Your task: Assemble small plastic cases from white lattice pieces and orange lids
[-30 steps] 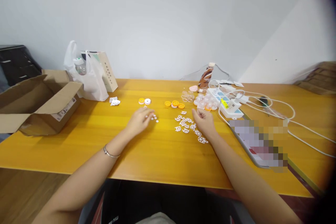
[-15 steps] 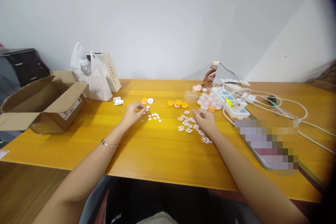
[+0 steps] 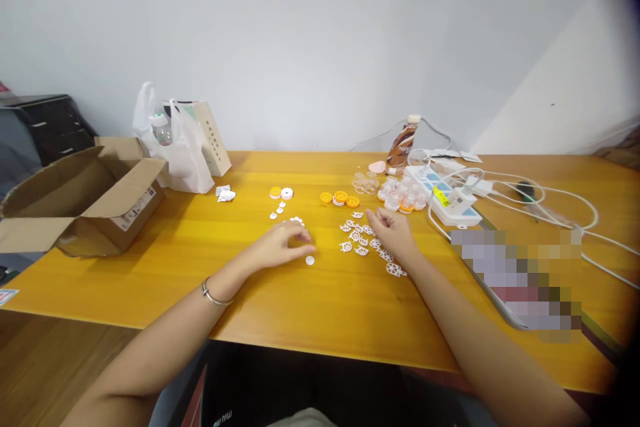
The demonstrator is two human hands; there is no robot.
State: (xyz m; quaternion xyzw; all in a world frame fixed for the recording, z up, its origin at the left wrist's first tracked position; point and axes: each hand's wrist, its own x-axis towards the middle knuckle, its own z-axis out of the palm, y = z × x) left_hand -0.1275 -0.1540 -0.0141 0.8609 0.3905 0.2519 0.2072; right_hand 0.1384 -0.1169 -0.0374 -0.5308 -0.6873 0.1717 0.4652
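White disc [image 3: 310, 260] well inside the table edge [image 3: 320, 348], beside left hand [image 3: 283, 245], thumb and fingers apart; right hand [image 3: 394, 232] curled, grip unclear.

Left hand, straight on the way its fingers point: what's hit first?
The left hand would probably meet the white cut-out pieces first; its height is unclear, so it might pass over them.

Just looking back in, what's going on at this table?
Two bare hands are over a glossy yellow-brown table. The left hand has its thumb near a small round white disc. The right hand is loosely curled beside flat white openwork pieces; whether it holds anything is hidden. Round orange parts sit farther back.
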